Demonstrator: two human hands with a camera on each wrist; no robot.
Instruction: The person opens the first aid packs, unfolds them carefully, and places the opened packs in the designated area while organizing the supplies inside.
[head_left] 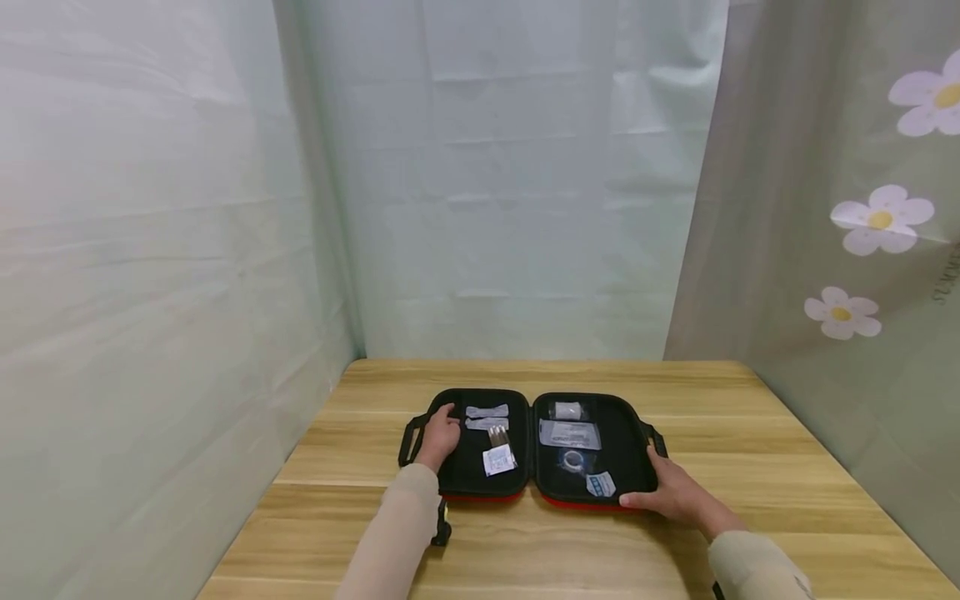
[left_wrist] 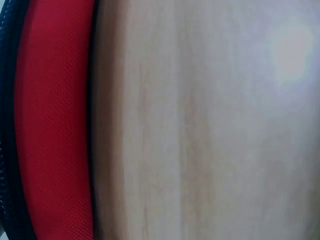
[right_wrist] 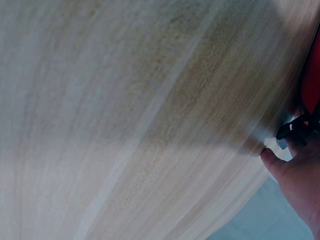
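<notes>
An unfolded black-lined case (head_left: 487, 396) with a red outer shell lies on the table. My left hand (head_left: 441, 435) is over its left side by the handle (head_left: 407, 440); how its fingers lie is partly hidden. My right hand (head_left: 675, 492) grips the front right corner, thumb along the front edge, fingers by the right handle (head_left: 659, 440). In the left half lie narrow packets (head_left: 487, 423), dark sticks with pale tips (head_left: 498, 436) and a white sachet (head_left: 498, 460). The right half holds a wrapped white roll (head_left: 567, 411), a flat packet (head_left: 570, 434), a bagged ring-shaped roll (head_left: 573, 461) and a blue-white packet (head_left: 601, 484).
The case is on a wooden table (head_left: 540, 558) whose far edge meets a pale curtain (head_left: 517, 208). More sheeting hangs along both sides, with printed flowers (head_left: 881, 221) on the right. In the left wrist view, the case's red side (left_wrist: 55, 120) fills the left edge.
</notes>
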